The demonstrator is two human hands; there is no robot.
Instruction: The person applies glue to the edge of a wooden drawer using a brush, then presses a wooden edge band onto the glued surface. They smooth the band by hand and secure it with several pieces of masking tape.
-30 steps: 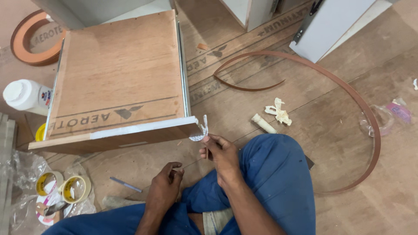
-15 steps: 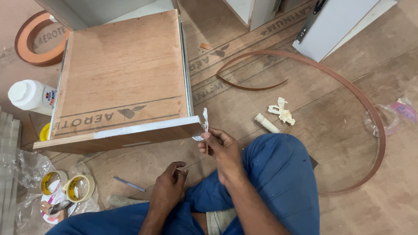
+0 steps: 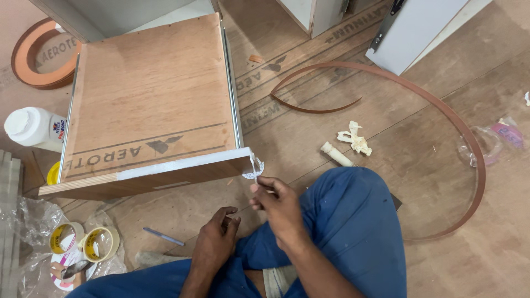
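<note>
Plywood drawer box [image 3: 149,105] fills left-centre, near edge raised off floor; low gap beneath it, left of the left hand [image 3: 216,245], holds only a blue pen [image 3: 164,237]

Right hand [image 3: 279,204] at near right corner of box, pinching a curl of white edge strip [image 3: 254,168]; knee in blue trousers [image 3: 353,232] blocks approach from near right

Open floor right of box up to brown edge-band loop [image 3: 466,138]; paper scrap [image 3: 356,139] and small roll [image 3: 337,154] lie inside it

Left side crowded: white glue bottle [image 3: 33,128], tape rolls [image 3: 83,241], plastic wrap [image 3: 30,221]

Far edge closed by white panels [image 3: 411,30]
</note>
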